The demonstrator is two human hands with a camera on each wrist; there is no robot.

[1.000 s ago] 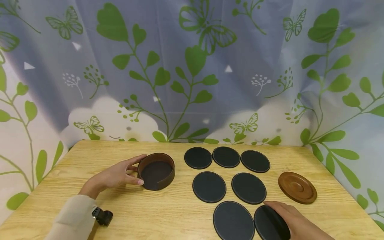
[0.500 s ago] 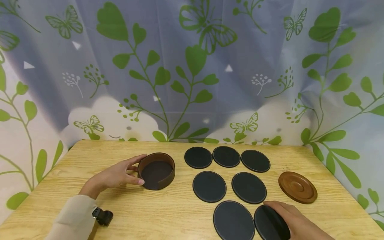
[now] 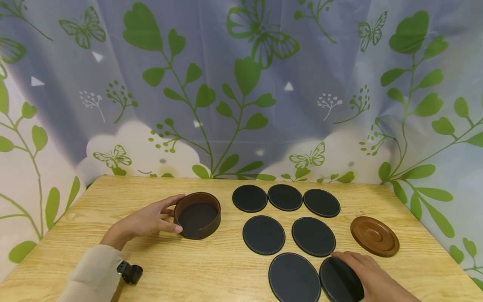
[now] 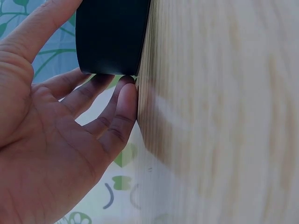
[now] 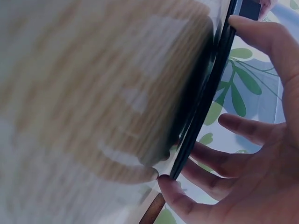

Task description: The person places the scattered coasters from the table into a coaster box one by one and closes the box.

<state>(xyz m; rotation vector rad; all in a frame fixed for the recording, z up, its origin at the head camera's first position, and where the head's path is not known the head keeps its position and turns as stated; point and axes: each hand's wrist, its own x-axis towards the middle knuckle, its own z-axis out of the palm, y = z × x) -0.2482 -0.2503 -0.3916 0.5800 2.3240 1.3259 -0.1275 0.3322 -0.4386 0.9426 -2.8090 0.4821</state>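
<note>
On the left of the table, my left hand (image 3: 149,220) holds a round, open-topped brown coaster holder (image 3: 210,228) by its left side. Its thumb and fingers spread around the wall, and in the left wrist view the holder's dark outer wall (image 4: 110,37) stands between thumb and fingers. At the lower right, my right hand (image 3: 373,274) grips a round black coaster (image 3: 337,279) by its edges. Seen from the right wrist, the coaster is edge-on, with the thumb (image 5: 247,29) at one end and fingertips at the other. The palm hides part of its right side in the head view.
Several black stitched coasters lie flat in rows, one of them (image 3: 294,277) right beside the gripped coaster. A brown round wooden lid or saucer (image 3: 374,235) lies at the right. Behind the table (image 3: 211,272) hangs a leaf-patterned curtain (image 3: 241,92).
</note>
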